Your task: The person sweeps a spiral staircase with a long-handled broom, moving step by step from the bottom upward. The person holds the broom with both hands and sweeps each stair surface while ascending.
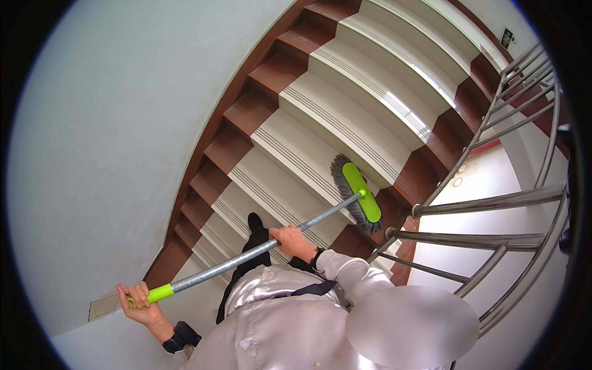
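A long push broom slants across the stairs from lower left to upper right. My left hand (138,303) is closed around the bright green grip (160,293) at the end of its handle. Farther along, my right hand (293,241) grasps the grey metal pole (226,265) near its middle. The green broom head (361,192), fringed with grey bristles, rests on a pale step (314,159) near the railing side, its bristles reaching the brown border. Part of the bristles is hidden under the head.
The staircase has brown-red borders (249,104) and grooved step edges. A white wall (106,138) runs along the left, with a vent plate (102,307) low down. Metal railings (481,198) stand on the right. My black shoe (254,222) is on a step below the broom head.
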`<action>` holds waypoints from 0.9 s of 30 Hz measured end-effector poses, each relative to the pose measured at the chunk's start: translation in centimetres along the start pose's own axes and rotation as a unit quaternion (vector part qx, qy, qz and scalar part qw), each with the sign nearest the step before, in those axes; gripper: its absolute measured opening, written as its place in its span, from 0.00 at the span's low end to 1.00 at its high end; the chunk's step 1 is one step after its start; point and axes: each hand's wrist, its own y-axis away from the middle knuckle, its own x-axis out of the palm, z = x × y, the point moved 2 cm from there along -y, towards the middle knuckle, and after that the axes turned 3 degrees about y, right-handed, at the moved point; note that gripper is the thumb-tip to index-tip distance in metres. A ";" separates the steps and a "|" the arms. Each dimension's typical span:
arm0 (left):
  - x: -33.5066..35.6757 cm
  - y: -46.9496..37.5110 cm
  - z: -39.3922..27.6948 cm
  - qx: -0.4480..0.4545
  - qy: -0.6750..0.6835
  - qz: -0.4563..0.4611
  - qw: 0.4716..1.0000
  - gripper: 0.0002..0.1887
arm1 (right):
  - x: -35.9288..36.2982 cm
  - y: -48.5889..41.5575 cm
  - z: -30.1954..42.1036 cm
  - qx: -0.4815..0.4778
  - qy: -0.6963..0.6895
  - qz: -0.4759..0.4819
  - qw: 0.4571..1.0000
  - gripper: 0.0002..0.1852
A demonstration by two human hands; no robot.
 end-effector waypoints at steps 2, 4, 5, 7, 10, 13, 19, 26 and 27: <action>1.0 1.0 -0.1 0.004 0.010 -0.003 1.000 0.17 | -0.3 0.6 0.0 -0.007 -0.009 -0.001 1.000 0.07; 0.3 1.3 -0.3 -0.027 -0.011 -0.021 0.999 0.17 | 0.9 0.9 0.0 0.013 0.018 0.005 1.000 0.08; -0.3 1.4 -0.5 -0.043 -0.021 -0.030 0.998 0.17 | 1.6 1.1 0.0 0.023 0.032 0.007 0.999 0.08; -2.7 2.0 -1.7 -0.012 -0.018 -0.055 0.998 0.18 | 1.7 1.2 1.4 0.004 0.025 0.045 0.999 0.08; -5.8 1.9 -5.1 0.013 -0.013 -0.013 1.000 0.18 | 1.7 1.1 4.2 -0.035 -0.045 0.117 0.991 0.09; -5.0 2.1 -7.5 0.045 -0.065 -0.075 0.994 0.18 | 0.8 0.7 6.0 -0.063 -0.069 0.162 0.982 0.09; -5.0 2.0 -4.1 0.015 -0.180 -0.145 0.973 0.14 | 0.3 1.9 4.0 0.025 -0.038 0.188 0.981 0.12; -4.2 4.3 -0.2 -0.068 -0.137 -0.117 0.981 0.12 | 1.9 4.7 0.6 0.045 0.009 0.184 0.982 0.12; -4.6 4.4 -0.4 -0.063 -0.139 -0.117 0.981 0.12 | 1.8 4.7 0.6 0.041 0.004 0.186 0.982 0.12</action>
